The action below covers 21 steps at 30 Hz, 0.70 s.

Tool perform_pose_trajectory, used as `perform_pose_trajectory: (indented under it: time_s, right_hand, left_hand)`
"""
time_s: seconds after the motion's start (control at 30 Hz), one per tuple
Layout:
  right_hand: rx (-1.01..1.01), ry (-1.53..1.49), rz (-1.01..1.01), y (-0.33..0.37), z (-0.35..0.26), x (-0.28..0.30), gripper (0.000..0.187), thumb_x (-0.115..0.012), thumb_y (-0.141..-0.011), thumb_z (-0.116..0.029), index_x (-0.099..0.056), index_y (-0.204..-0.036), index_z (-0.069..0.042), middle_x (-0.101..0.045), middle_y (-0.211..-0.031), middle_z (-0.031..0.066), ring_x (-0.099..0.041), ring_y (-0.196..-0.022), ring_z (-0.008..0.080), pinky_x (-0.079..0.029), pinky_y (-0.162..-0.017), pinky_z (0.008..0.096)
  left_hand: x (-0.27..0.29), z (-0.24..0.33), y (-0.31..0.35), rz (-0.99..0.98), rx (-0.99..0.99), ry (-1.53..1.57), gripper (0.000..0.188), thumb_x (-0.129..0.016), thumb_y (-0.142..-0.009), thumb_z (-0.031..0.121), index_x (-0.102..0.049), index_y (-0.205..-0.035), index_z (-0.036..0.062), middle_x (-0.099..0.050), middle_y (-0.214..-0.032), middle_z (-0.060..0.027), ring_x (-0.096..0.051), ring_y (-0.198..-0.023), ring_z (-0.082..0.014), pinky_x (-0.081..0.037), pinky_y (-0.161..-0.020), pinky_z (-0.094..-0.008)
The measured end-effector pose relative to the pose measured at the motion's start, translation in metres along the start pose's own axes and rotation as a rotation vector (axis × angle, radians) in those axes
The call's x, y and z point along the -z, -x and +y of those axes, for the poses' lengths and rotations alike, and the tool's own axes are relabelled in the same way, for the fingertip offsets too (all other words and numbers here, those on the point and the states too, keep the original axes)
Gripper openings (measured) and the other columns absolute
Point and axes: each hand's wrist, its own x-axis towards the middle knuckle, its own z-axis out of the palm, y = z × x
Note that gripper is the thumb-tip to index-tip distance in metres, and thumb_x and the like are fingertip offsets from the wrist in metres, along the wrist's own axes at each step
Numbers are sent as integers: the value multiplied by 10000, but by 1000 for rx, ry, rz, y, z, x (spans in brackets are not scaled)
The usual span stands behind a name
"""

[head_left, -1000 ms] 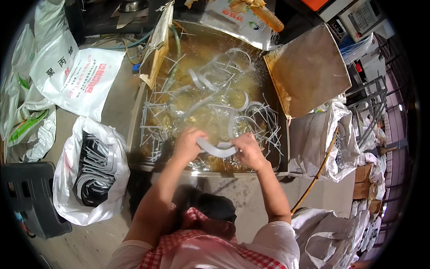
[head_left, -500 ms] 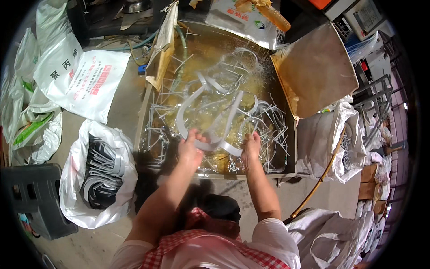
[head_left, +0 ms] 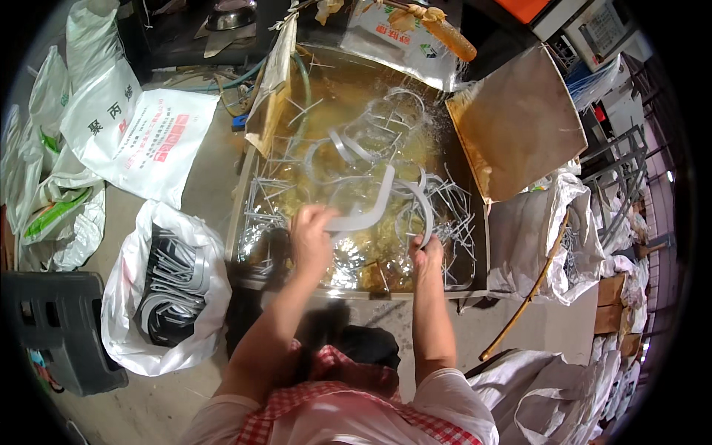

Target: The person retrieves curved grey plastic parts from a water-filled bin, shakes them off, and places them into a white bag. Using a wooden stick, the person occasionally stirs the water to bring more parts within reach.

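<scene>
Over a tub of yellowish water [head_left: 326, 107], both my hands are closed on curved grey plastic strips. My left hand [head_left: 310, 241], a little blurred, grips the left end of one J-shaped strip [head_left: 371, 213], whose other end rises toward the far side. Pinched in my right hand [head_left: 426, 258] is the near end of a second strip [head_left: 428, 209], arching away and to the left. Beyond them more curved strips [head_left: 348, 148] lie in the water. Thin grey sticks [head_left: 460, 215] crowd the tub's right side, with others along the left.
The tub's near rim [head_left: 356, 295] runs in front of me. Left of it stands a white sack [head_left: 215, 311] of stacked grey curved strips [head_left: 174, 278], beside a dark plastic stool [head_left: 63, 326]. A brown board [head_left: 519, 122] leans at the right; a wooden stick [head_left: 523, 304] slants near white sacks [head_left: 534, 393].
The grey strips have moved apart and turned, one now in each hand. My left hand has shifted slightly left and away from me; my right hand has moved a little right and nearer.
</scene>
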Motion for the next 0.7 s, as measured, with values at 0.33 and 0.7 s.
perform_pose_trajectory:
  time_s: [0.33, 0.7]
  right_hand:
    - [-183, 555, -291, 45, 75, 6, 247, -405, -894, -124, -506, -1080, 3, -566, -850, 82, -571, -738, 169, -480, -578, 291]
    - [121, 486, -246, 41, 76, -6, 227, -544, -865, -252, -446, -980, -82, -458, -824, 56, -468, -664, 169, -437, -591, 347]
  left_hand:
    - [-4, 14, 21, -157, -488, -48, 94, -580, -648, 91, -612, -710, 155, -533, -852, -12, -506, -902, -210, -312, -835, -369]
    - [-3, 15, 11, -191, -479, 90, 178, -568, -656, -6, -553, -815, 73, -534, -870, -60, -519, -902, -243, -352, -821, -390]
